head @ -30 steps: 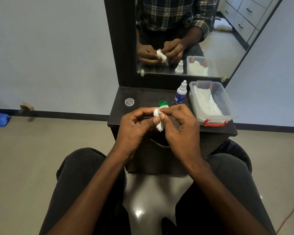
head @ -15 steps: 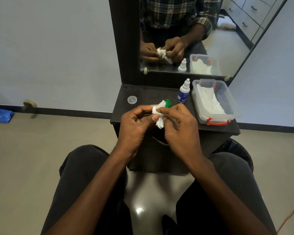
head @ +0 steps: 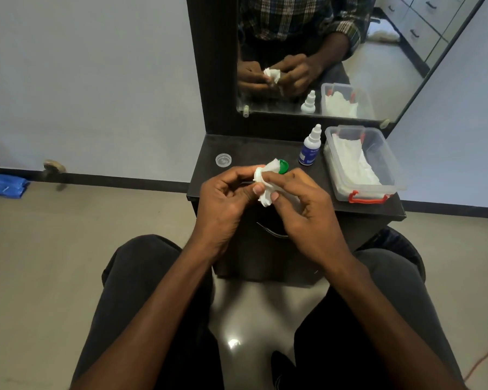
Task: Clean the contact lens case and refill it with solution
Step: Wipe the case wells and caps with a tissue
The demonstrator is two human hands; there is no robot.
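My left hand [head: 223, 204] and my right hand [head: 304, 209] meet over the front edge of the dark dresser top [head: 254, 149]. Both pinch a crumpled white tissue [head: 265, 181] between thumbs and fingertips. Whatever is wrapped inside the tissue is hidden. A green round cap [head: 283, 166] sits on the dresser top just behind the tissue, partly covered by it. A clear round cap [head: 223, 159] lies alone to the left. The solution bottle [head: 310, 149], white with a blue label and its nozzle cap on, stands upright to the right of the green cap.
A clear plastic box with red latches [head: 389, 153], holding white tissues, takes up the right side of the dresser top. A mirror [head: 378, 66] rises behind and reflects the hands. My knees flank the dresser. A blue cloth [head: 6, 185] lies on the floor at far left.
Both hands have kept working the tissue, whose upper end now overlaps the green cap. The view has shifted slightly; bottle, box and caps stay in place.
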